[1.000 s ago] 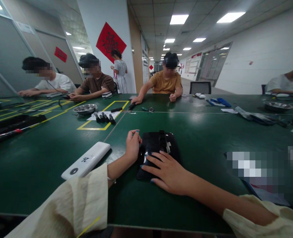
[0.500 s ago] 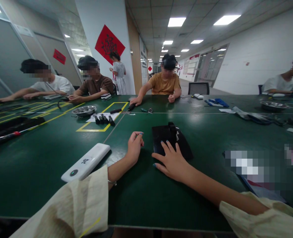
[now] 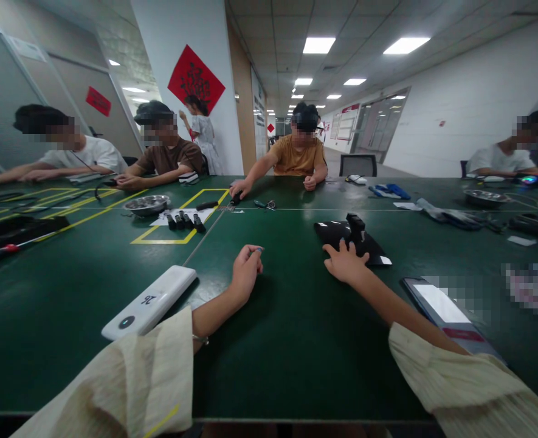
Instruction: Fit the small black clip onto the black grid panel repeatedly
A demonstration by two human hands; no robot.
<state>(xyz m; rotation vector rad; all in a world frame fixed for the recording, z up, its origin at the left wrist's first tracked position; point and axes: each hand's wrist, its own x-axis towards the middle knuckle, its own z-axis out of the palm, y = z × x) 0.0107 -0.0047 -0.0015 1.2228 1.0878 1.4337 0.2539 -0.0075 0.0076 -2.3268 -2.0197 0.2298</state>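
The right hand is spread open, palm downward, and its fingertips are laid on the near edge of a flat, glossy black panel; nothing is gripped by it. On this panel a small black upright bracket is seen, just beyond the fingers, and the panel itself is placed on the dark green tabletop, ahead and to the right of the middle. The left hand is kept well apart from the panel; its fingers are curled loosely inward, and it cannot be told whether something small is enclosed by them. Beside the left forearm a long white plastic device with rounded corners, marked "26", is laid flat. Next to the right forearm a dark, flat phone-like device with a lit screen is found, partly blurred. Farther out, to the left, four short black cylindrical pieces are stood near a round silver metal bowl. At the far side, a small green-handled tool is seen near a seated person in a mustard-coloured shirt, by whose hand a dark object is touched.
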